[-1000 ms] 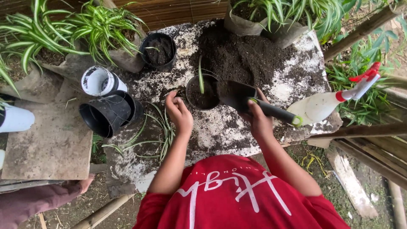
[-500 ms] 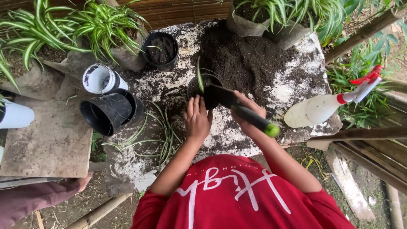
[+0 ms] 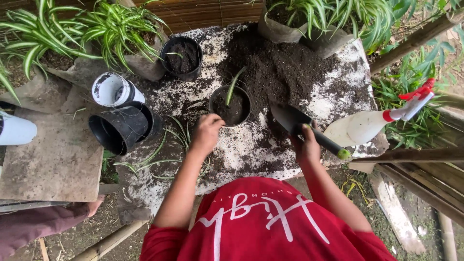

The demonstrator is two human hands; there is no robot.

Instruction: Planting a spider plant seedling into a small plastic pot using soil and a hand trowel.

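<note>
Outdoor potting bench [image 3: 251, 150], white top strewn with soil. Right hand [image 3: 307, 145] is wrapped around the trowel [image 3: 302, 124]; its long axis runs diagonally, blade pointing up-left toward the pot [image 3: 230, 106], green-tipped handle down-right. Left hand [image 3: 208, 130], fingers curled, touches the pot's near rim. White spray bottle [image 3: 367, 123], red trigger, lies right.
</note>
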